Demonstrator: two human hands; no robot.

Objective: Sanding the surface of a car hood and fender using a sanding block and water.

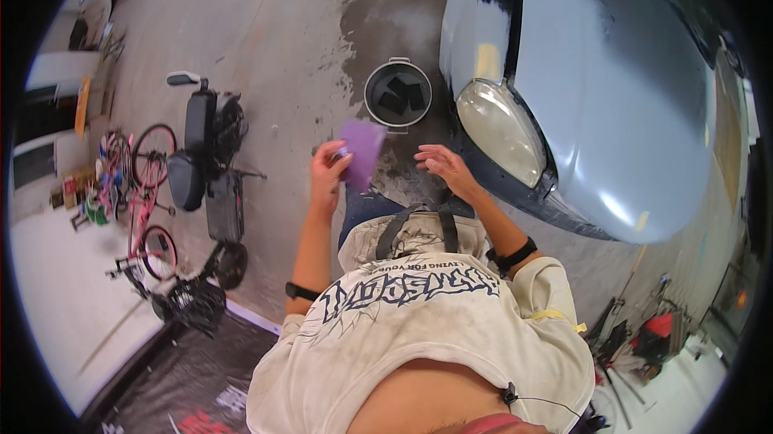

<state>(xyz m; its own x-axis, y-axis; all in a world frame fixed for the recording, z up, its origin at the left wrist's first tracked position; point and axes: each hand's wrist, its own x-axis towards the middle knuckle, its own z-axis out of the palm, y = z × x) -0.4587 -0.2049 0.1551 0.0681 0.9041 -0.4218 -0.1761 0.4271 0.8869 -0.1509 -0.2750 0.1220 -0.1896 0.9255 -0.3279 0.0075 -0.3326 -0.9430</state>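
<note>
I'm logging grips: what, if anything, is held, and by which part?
The left hand holds the purple sheet by its left edge; the right hand holds nothing.

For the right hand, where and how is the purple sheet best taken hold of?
Probably by the free right edge of the purple sheet, coming from the right with a thumb-and-finger pinch. The left hand pinches its left edge, leaving the right edge uncovered, and it looks thin and flat. The empty right hand is on that side.

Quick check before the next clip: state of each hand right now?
Left hand: closed, holding a flat, purple rectangular sheet by its left edge.
Right hand: open, fingers loosely bent, nothing visible in its grip.
</note>
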